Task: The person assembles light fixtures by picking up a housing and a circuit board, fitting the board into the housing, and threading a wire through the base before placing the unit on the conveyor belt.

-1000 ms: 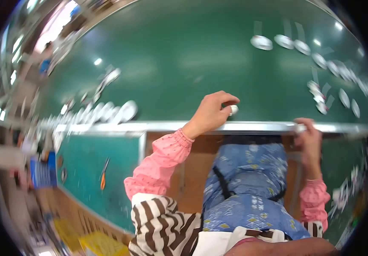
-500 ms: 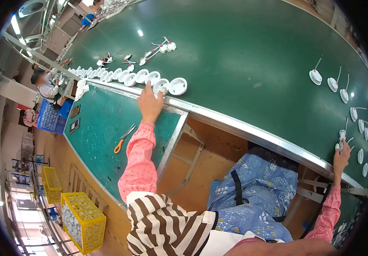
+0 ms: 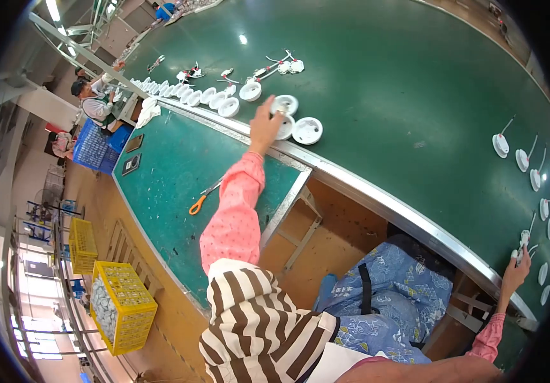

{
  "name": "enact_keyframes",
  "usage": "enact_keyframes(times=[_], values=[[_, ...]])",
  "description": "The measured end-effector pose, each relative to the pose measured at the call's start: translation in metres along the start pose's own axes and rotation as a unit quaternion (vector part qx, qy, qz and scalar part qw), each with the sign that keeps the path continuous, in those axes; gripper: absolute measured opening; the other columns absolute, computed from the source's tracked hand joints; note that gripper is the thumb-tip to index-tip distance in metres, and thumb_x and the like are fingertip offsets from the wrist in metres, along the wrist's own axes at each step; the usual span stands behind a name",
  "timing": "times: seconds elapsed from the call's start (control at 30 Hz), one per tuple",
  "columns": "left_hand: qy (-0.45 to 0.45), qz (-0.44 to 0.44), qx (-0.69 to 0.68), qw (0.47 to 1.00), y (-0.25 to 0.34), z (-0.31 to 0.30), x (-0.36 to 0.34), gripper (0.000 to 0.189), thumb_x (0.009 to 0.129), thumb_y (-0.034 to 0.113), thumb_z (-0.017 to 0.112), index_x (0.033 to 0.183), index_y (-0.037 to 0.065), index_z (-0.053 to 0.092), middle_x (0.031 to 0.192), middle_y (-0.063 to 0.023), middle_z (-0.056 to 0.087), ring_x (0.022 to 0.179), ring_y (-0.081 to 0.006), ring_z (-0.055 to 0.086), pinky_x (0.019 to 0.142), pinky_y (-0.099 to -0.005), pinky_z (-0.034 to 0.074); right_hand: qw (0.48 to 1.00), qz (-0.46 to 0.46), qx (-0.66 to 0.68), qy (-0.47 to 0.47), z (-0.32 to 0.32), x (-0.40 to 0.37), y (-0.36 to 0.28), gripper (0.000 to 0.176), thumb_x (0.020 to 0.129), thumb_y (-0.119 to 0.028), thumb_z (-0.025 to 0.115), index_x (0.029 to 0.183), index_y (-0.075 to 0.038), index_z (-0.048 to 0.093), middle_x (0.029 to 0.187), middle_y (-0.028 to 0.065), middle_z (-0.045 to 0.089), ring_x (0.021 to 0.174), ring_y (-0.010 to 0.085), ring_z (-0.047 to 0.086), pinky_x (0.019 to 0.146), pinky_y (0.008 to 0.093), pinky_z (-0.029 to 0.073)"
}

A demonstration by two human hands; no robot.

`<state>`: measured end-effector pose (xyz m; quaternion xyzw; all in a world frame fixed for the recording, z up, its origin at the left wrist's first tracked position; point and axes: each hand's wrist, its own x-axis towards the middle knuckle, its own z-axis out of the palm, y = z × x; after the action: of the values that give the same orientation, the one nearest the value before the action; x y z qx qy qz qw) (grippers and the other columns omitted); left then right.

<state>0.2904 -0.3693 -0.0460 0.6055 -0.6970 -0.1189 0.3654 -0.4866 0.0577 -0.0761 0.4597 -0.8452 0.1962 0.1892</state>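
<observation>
Hands well apart, the person in the striped top (image 3: 243,303) works at the long green desk (image 3: 377,83). Just left of the frame's middle, the left hand (image 3: 264,129) reaches into a cluster of white plastic cups (image 3: 307,131), fingers bent and narrowly spaced; from where I stand, I can't tell whether it grips one. At the lower right, the right hand (image 3: 515,276) has its fingertips close about a small white fitting (image 3: 524,237); whether it is pinched, I can't tell either. Blue patterned cloth (image 3: 402,287) covers the lap. Left of that, orange-handled scissors (image 3: 197,205) lie on a green side desk (image 3: 173,166), blades running up to the pink sleeve (image 3: 233,223). White discs with cords (image 3: 501,146) curve down the right edge. More cups trail in a row toward the upper left, near white fittings with wires (image 3: 294,66). Farther off, a yellow crate (image 3: 139,319) of pale parts stands at lower left, and a capped co-worker (image 3: 99,107) is at upper left.
</observation>
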Motion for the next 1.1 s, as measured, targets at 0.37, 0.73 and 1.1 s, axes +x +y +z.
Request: enact_keyframes(times=[0.37, 0.73, 1.1], values=[[-0.09, 0.187, -0.2, 0.957, 0.304, 0.172, -0.139, 0.061, 0.086, 0.017, 0.066, 0.143, 0.003, 0.049, 0.131, -0.0211, 0.059, 0.122, -0.0421, 0.055, 0.1, -0.0499, 0.047, 0.991, -0.065, 0.098, 0.068, -0.084, -0.006, -0.135, 0.044, 0.099, -0.016, 0.059, 0.142, -0.007, 0.056, 0.141, 0.0122, 0.057, 0.133, 0.0312, 0.049, 0.114, 0.0423, 0.033], [-0.092, 0.346, -0.284, 0.889, 0.426, 0.211, -0.129, 0.028, 0.085, 0.012, 0.064, 0.11, 0.001, 0.067, 0.108, -0.0202, 0.066, 0.105, -0.0394, 0.062, 0.093, -0.048, 0.049, 0.982, 0.011, 0.18, 0.055, -0.122, -0.045, -0.135, 0.037, 0.098, -0.01, 0.057, 0.134, -0.002, 0.06, 0.135, 0.0151, 0.057, 0.128, 0.0315, 0.051, 0.112, 0.0417, 0.035], [-0.137, 0.256, -0.248, 0.924, 0.356, 0.237, -0.09, 0.052, 0.088, 0.018, 0.065, 0.137, 0.004, 0.052, 0.133, -0.022, 0.057, 0.124, -0.0405, 0.054, 0.102, -0.0485, 0.047, 0.958, -0.089, 0.272, -0.014, -0.122, -0.036, -0.229, 0.033, 0.089, 0.0, 0.058, 0.122, 0.001, 0.064, 0.127, 0.0171, 0.058, 0.126, 0.0369, 0.052, 0.11, 0.0454, 0.037]])
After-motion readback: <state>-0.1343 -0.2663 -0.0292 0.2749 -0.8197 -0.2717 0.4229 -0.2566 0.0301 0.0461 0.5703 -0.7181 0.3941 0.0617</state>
